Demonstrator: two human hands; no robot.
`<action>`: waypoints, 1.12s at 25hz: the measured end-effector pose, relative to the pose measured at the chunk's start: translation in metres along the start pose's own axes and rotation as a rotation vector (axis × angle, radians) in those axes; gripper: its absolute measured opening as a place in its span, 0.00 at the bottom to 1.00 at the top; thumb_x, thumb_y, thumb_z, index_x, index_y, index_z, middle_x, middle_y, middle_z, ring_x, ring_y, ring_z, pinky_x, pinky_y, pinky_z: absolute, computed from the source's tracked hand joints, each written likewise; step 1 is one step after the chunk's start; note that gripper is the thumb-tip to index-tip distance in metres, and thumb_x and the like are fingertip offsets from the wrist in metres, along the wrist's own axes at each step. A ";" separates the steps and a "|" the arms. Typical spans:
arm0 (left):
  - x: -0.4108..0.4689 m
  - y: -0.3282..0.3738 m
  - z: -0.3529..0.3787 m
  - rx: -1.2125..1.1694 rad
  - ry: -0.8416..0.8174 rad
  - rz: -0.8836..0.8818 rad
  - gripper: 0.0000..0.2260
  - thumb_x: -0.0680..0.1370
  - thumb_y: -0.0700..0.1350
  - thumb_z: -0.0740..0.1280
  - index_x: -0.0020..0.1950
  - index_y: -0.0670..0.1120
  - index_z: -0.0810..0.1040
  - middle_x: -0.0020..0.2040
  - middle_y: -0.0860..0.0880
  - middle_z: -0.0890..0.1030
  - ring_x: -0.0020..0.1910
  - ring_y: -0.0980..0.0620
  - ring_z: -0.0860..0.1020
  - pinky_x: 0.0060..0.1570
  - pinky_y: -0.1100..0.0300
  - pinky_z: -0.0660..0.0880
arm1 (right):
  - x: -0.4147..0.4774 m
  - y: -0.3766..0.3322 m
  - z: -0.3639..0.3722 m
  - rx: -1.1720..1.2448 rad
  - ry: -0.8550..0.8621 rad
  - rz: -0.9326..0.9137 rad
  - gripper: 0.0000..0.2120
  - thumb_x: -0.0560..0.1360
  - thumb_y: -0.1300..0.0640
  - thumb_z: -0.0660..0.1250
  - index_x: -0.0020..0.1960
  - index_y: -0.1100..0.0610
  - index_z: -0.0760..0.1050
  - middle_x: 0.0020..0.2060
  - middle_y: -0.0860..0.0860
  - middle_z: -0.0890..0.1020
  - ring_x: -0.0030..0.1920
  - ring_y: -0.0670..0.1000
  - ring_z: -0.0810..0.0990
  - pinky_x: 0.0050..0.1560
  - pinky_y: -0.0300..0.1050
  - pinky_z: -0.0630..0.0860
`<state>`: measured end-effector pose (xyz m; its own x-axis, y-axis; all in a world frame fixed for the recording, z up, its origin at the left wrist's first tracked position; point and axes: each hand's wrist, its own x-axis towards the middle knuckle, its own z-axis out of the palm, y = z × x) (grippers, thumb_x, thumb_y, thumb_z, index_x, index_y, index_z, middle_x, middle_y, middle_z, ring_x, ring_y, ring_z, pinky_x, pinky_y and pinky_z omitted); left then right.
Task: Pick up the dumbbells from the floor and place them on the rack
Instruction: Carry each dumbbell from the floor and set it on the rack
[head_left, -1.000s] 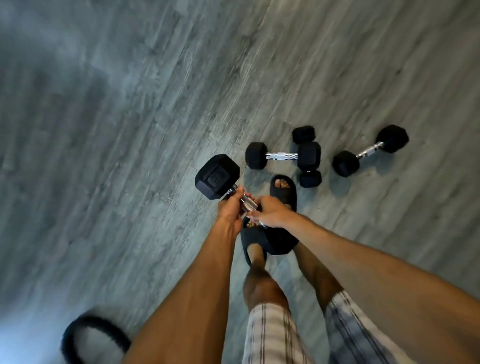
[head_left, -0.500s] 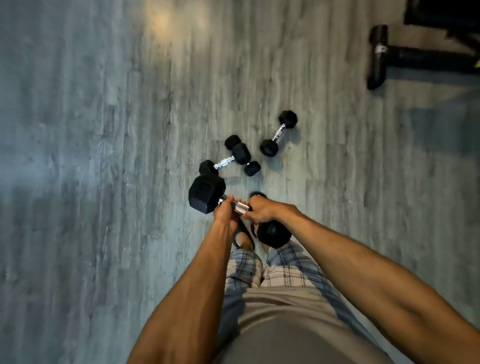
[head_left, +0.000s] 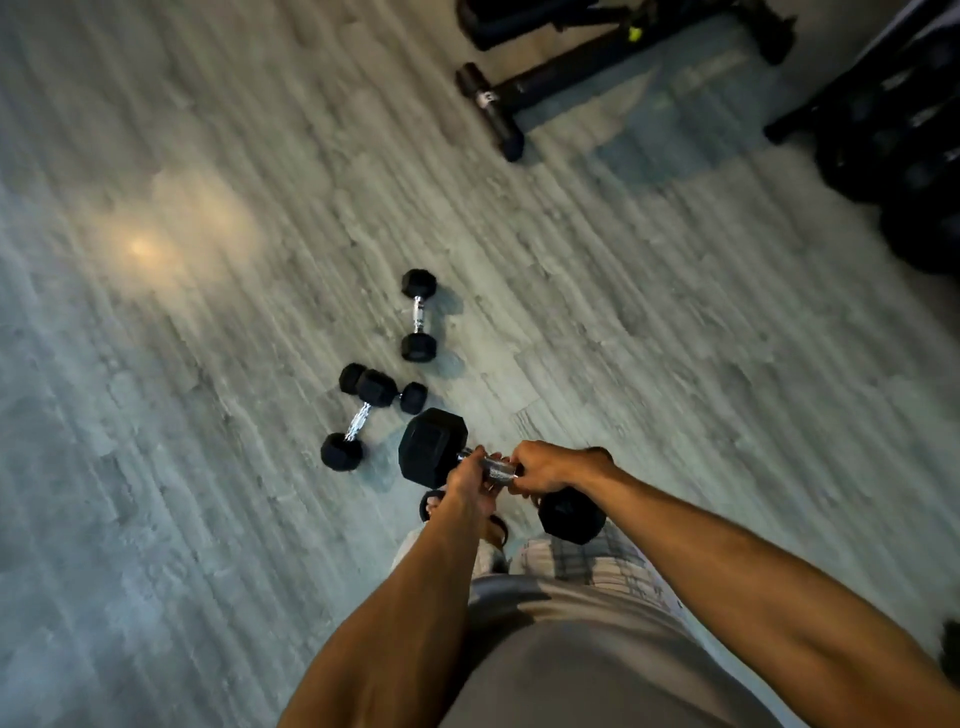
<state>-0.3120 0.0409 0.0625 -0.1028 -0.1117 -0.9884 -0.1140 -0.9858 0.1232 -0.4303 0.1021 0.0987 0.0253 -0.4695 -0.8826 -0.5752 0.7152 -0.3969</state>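
A large black hex dumbbell (head_left: 432, 448) with a chrome handle hangs in front of my waist, held by both hands. My left hand (head_left: 471, 478) and my right hand (head_left: 545, 467) are both closed around its handle, side by side. Its far head sticks out to the left; the near head shows below my right wrist. Three smaller dumbbells lie on the grey floor ahead: one (head_left: 418, 315) by itself, one (head_left: 358, 413) angled nearer me, and a small one (head_left: 414, 397) partly hidden behind it. A dark rack (head_left: 904, 119) with black weights stands at the upper right, blurred.
A black weight bench frame (head_left: 524, 91) with a floor bar stands at the top centre-right. My feet in dark slippers (head_left: 431, 506) show below the dumbbell. Grey plank floor spreads left, with a warm light reflection on it.
I have stood taller and the view has swung right, bringing the bench and rack into sight. The held dumbbell stays in both hands while the floor dumbbells drop away to the left.
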 end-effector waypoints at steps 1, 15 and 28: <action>-0.001 -0.004 0.020 0.062 0.006 0.005 0.09 0.82 0.45 0.62 0.47 0.41 0.75 0.40 0.43 0.79 0.38 0.47 0.78 0.37 0.55 0.75 | -0.006 0.018 -0.006 0.048 0.020 0.013 0.05 0.76 0.58 0.67 0.48 0.59 0.80 0.39 0.55 0.84 0.36 0.52 0.82 0.40 0.46 0.78; -0.026 -0.050 0.363 0.490 -0.089 0.216 0.07 0.79 0.42 0.67 0.43 0.40 0.75 0.40 0.43 0.80 0.37 0.47 0.79 0.40 0.54 0.77 | -0.101 0.270 -0.173 0.452 0.373 0.006 0.09 0.77 0.55 0.67 0.51 0.62 0.78 0.38 0.53 0.82 0.36 0.51 0.83 0.44 0.49 0.80; 0.000 -0.107 0.668 0.812 -0.269 0.209 0.07 0.78 0.43 0.68 0.50 0.38 0.77 0.41 0.43 0.80 0.27 0.50 0.80 0.24 0.61 0.77 | -0.170 0.486 -0.317 0.713 0.647 0.122 0.11 0.78 0.56 0.65 0.44 0.64 0.79 0.37 0.58 0.84 0.31 0.49 0.83 0.34 0.39 0.78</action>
<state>-0.9598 0.2297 0.1087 -0.4174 -0.1454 -0.8970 -0.7241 -0.5433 0.4250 -0.9739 0.3657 0.1359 -0.5790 -0.4132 -0.7029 0.0917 0.8236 -0.5597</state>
